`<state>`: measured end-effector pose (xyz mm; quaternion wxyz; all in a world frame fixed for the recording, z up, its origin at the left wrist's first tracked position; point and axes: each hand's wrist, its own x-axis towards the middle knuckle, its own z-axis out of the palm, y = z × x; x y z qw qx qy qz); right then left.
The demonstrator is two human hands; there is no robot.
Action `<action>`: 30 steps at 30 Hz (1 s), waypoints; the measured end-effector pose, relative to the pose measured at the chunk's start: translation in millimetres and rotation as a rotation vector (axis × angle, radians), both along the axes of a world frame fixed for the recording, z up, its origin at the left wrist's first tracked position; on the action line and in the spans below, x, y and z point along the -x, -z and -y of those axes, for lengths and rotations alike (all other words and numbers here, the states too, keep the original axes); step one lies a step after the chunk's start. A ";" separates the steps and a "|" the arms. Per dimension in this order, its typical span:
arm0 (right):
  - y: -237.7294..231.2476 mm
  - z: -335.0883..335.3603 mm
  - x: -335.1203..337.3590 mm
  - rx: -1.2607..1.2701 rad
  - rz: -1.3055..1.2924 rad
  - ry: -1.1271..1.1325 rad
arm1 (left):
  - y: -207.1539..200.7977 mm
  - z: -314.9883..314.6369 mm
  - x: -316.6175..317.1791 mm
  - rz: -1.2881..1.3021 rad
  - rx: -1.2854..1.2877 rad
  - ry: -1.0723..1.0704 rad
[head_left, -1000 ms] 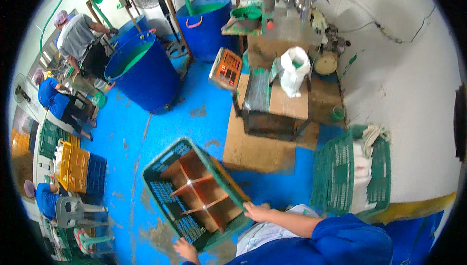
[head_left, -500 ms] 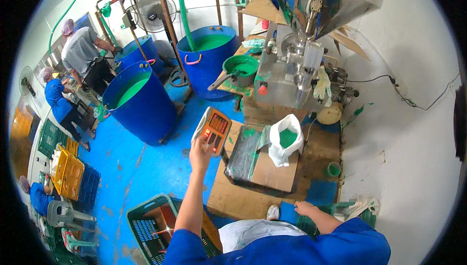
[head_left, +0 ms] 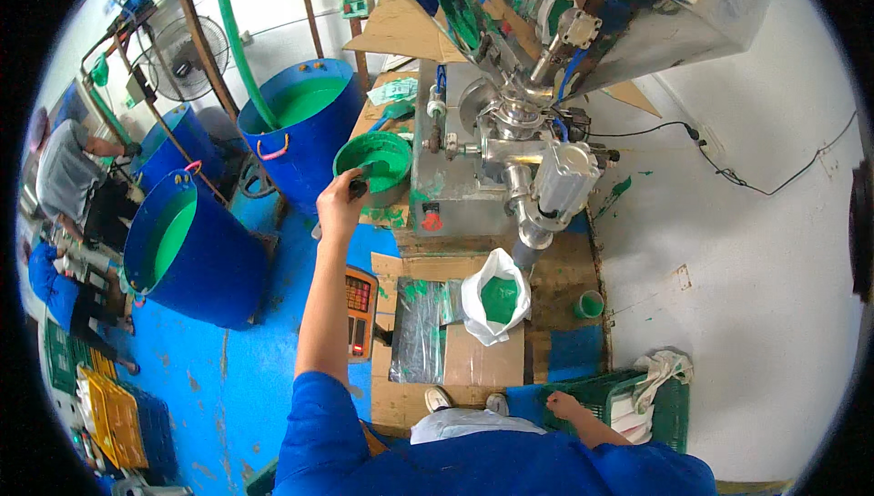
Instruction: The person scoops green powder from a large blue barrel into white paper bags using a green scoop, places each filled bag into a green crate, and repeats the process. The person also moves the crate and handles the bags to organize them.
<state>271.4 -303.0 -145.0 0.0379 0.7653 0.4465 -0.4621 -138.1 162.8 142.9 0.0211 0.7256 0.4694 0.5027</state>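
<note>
Blue floor and green-spattered cardboard worktop (head_left: 473,364) surround the filling machine (head_left: 510,159), where the left hand (head_left: 341,204) stretches out, fingers clenched on the green basin (head_left: 373,161), while the right hand (head_left: 563,402) rests loosely on a green crate (head_left: 637,405), seemingly for balance.

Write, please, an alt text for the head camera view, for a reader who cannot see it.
Seen from above, a person in blue sleeves reaches the left hand to a green-stained round basin beside a steel filling machine. The right hand rests on a green plastic crate; a white bag of green paste stands under the nozzle.
</note>
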 end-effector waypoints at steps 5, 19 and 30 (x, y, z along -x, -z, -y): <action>10.1 -4.0 4.2 -0.073 0.054 -0.115 | -8.8 -10.2 1.4 0.155 0.075 0.010; -26.7 -69.3 32.7 -0.132 -0.096 0.106 | -50.3 66.8 28.6 1.164 0.284 -0.141; -32.8 -27.9 -66.7 -0.115 -0.079 0.156 | 72.8 228.4 -162.3 0.253 0.488 0.124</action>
